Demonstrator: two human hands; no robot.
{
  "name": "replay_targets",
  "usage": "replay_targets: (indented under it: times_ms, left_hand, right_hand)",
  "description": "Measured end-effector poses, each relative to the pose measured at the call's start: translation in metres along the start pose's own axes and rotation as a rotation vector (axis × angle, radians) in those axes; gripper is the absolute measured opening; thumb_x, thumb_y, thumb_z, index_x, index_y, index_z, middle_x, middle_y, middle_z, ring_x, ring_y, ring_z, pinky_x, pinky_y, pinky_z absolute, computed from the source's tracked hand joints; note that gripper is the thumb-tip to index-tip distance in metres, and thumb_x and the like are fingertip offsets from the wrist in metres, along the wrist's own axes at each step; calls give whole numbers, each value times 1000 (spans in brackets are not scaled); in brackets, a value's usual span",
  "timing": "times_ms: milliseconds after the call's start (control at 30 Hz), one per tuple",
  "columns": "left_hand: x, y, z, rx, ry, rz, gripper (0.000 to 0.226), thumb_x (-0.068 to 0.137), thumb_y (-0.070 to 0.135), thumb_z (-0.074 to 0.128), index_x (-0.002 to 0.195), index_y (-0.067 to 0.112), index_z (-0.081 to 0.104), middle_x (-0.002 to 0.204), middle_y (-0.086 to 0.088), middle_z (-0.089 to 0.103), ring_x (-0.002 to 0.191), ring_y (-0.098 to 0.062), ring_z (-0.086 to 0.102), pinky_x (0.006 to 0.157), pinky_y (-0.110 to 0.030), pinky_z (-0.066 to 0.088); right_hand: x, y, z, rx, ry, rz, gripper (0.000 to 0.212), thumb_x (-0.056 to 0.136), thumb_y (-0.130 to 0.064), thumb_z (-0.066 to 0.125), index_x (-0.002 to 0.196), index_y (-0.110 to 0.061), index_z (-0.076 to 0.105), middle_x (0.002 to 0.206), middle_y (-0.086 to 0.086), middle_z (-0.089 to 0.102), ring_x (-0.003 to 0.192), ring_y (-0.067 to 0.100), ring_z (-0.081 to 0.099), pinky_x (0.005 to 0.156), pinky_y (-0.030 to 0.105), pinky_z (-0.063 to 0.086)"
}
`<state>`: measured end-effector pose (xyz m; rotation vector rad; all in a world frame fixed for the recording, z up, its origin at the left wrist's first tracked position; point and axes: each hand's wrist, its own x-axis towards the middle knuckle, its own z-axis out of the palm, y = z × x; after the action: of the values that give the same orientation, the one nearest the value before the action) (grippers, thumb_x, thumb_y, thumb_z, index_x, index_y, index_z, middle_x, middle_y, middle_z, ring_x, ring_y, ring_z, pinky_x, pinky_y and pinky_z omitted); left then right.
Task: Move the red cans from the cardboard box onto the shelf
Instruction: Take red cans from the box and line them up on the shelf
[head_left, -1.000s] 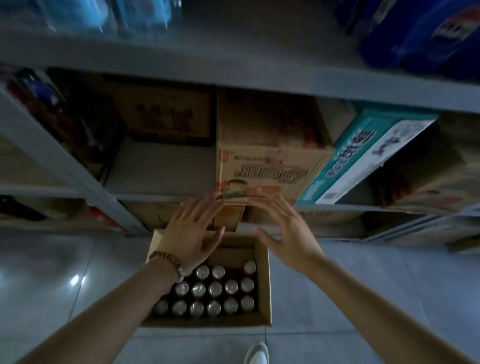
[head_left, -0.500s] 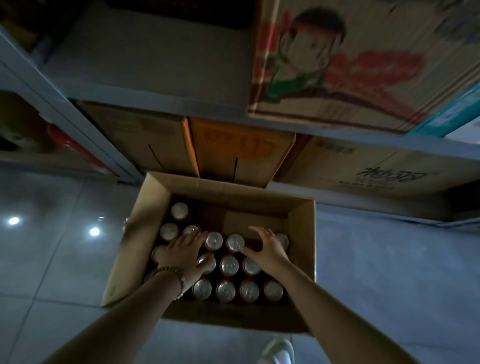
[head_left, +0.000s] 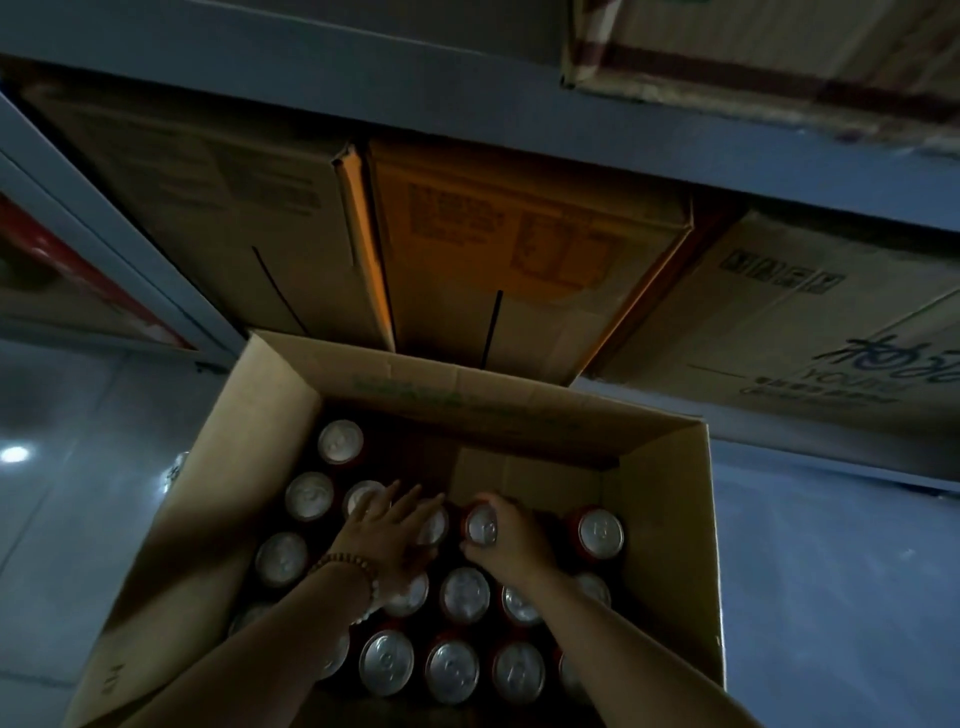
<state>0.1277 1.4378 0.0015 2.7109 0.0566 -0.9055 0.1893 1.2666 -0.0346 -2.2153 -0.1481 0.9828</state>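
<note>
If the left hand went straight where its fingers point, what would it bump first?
Probably the far wall of the cardboard box: the left hand points across an empty gap. Depth is unclear; maybe the box floor first.

Dim room, glossy grey tiled floor (head_left: 831, 597), lamp glare (head_left: 14, 453); stored cartons (head_left: 519, 260) beneath grey shelf (head_left: 467, 104)

A glossy grey tiled floor (head_left: 78, 545) is carrying an open brown cardboard box (head_left: 670, 519), which is standing upright just in front of a grey metal shelf (head_left: 467, 98). Under the shelf's board three closed cartons are sitting side by side, a brown carton (head_left: 208, 208) on the left, an orange carton (head_left: 519, 270) touching it and a pale carton with blue lettering (head_left: 805, 338) on the right; what is bearing them is hidden. A tan carton with a dark red stripe (head_left: 753, 47) is resting on top of the board.
</note>
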Motion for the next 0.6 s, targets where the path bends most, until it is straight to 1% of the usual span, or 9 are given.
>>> replay_targets:
  times_ms: [67, 133, 233, 267, 333, 433, 500, 533, 600]
  left_hand:
    - [-7, 3, -6, -27, 4, -10, 99, 52, 67, -4, 146, 36, 4, 157, 7, 5, 144, -18, -5, 115, -38, -3]
    - [-20, 10, -18, -61, 14, -29, 95, 59, 72, 4, 147, 35, 2, 156, 9, 5, 144, -16, -4, 115, -35, -2]
    - [-49, 32, -57, -126, 29, -33, 84, 83, 67, 37, 148, 30, -1, 156, 9, 3, 144, -13, 0, 118, -34, 4]
    - [-61, 43, -76, -167, 53, -17, 86, 82, 66, 42, 148, 28, 0, 156, 10, 4, 144, -13, 2, 118, -34, 8]
    - [-89, 70, -126, -263, 117, 41, 95, 74, 74, 43, 148, 27, 5, 154, 10, 12, 142, -11, 11, 117, -34, 17]
    - [-144, 115, -219, -464, 227, 151, 105, 58, 85, 42, 143, 28, 20, 143, 10, 35, 131, -9, 33, 110, -30, 31]
    - [-188, 142, -285, -565, 289, 235, 93, 59, 78, 52, 137, 34, 28, 131, 12, 46, 118, -6, 47, 100, -24, 41]
    - [-211, 155, -317, -604, 312, 276, 85, 61, 74, 58, 133, 38, 30, 124, 14, 50, 110, -4, 53, 95, -21, 45]
    - [-254, 177, -376, -683, 347, 347, 70, 61, 70, 61, 120, 49, 30, 109, 23, 53, 98, 1, 58, 85, -17, 50]
  right_hand:
    - [-10, -3, -15, 98, 48, 25, 58, 75, -20, 77, 127, -23, 50, 127, 0, 55, 119, 18, 52, 96, 28, 44]
    - [-29, -17, -41, 143, 98, 13, 58, 75, -25, 78, 126, -26, 50, 121, -4, 58, 115, 14, 54, 93, 25, 45]
    - [-75, -56, -102, 116, 147, -48, 58, 71, -39, 78, 121, -35, 49, 106, -21, 54, 101, 3, 53, 82, 20, 46]
    - [-93, -73, -124, 115, 141, -79, 56, 70, -42, 77, 118, -38, 49, 103, -22, 53, 98, 2, 54, 81, 21, 49]
    - [-133, -113, -168, 107, 129, -146, 48, 68, -45, 75, 109, -43, 49, 102, -20, 56, 94, 3, 58, 80, 26, 55]
    - [-199, -188, -233, 122, 137, -251, 36, 65, -46, 74, 95, -48, 53, 96, -16, 63, 91, 5, 62, 81, 33, 57]
    - [-247, -243, -276, 156, 131, -315, 35, 67, -47, 72, 98, -45, 57, 100, -10, 66, 96, 10, 63, 83, 37, 57]
    - [-272, -271, -298, 173, 126, -360, 40, 68, -51, 71, 104, -39, 59, 106, -4, 66, 103, 15, 63, 85, 39, 56]
    - [-320, -324, -340, 174, 131, -428, 64, 66, -64, 69, 114, -23, 59, 117, 1, 63, 113, 17, 59, 90, 36, 54]
